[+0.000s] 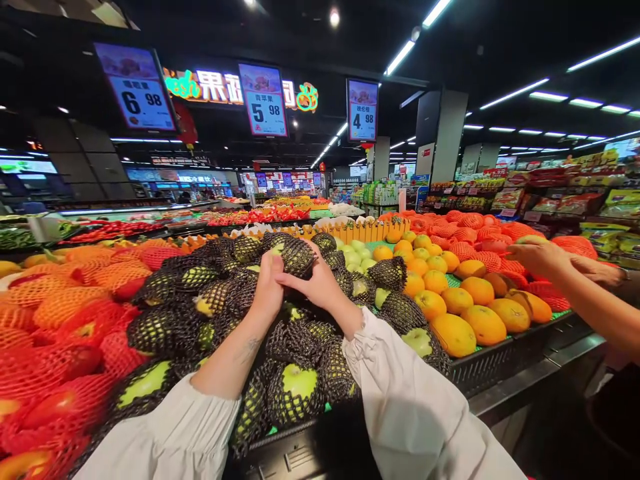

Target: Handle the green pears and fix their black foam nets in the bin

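Both my hands are around a green apple (296, 257) in a black foam net, above the middle of the pile. My left hand (269, 288) is closed on its near left side, thumb up. On the right side, my right hand (316, 283) wraps it, with the thumb reaching across toward my left hand. The far fingers of both hands are hidden. Beneath and around them lie several more netted green apples (299, 387), some with bare green tops showing.
Red and orange netted fruit (85, 307) fills the left. To the right are oranges (480, 323) in a black crate (510, 347), with red-netted fruit behind. A co-worker's hands (535, 253) reach in from the right. Price screens (263, 100) hang overhead.
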{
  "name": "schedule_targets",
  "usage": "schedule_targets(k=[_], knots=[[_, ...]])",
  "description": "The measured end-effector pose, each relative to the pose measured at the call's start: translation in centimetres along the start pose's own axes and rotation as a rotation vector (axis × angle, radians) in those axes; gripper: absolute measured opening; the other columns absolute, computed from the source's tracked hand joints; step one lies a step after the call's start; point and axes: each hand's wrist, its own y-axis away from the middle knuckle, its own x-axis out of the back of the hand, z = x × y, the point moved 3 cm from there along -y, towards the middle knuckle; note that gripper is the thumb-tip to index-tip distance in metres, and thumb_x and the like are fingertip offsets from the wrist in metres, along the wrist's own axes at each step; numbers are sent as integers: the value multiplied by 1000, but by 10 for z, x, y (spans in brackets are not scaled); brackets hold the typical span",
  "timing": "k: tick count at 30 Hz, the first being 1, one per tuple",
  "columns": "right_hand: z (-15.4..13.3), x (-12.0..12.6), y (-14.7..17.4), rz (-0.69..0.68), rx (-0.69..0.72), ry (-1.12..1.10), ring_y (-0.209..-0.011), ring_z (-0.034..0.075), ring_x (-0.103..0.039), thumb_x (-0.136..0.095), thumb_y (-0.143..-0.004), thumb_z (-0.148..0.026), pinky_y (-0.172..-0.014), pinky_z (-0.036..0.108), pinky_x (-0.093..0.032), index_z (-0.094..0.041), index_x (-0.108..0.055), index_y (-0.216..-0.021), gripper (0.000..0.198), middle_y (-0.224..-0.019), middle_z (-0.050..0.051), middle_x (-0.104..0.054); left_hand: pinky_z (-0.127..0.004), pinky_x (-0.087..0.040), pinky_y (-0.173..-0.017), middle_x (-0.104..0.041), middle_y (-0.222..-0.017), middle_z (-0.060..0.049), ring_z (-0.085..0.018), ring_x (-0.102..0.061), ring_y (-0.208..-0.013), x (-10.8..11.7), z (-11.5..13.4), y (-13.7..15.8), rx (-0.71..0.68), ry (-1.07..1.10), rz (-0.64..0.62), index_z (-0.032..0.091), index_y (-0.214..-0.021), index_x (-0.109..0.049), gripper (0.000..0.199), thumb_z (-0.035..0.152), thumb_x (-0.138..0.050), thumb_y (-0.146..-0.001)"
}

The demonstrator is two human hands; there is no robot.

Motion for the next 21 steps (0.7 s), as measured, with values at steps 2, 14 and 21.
schedule_targets(k=[2,14,21], knots=[[3,1,-2,-9,6,-50,-130,26,-52,-85,-64,-56,-116,42,-37,-21,-40,-143,98,-142,12,-52,-22,-48,-64,-65,-86,-2,-15,-60,-75,-1,0,-1,-48,-68,-35,20,-102,-66,59,70,-71,-72],[1,23,-5,-101,-3,-75,-116,24,-57,-93,-50,-41,-108,41,-43,-25,-39,-124,93,-121,6,-57,-32,-53,-90,-59,-126,-10,-24,-59,-111,-1,1,3,-97,-258,-147,23,-118,-67,64,75,-50,-85],[7,83,-17,412,-9,53,-112,22,-58,-90,-52,-43,-104,36,-43,-25,-41,-122,88,-117,5,-58,-21,-52,-44,-46,-141,-12,-19,-66,-88,-14,11,14,-137,-180,-267,28,-129,-66,68,76,-49,-84]])
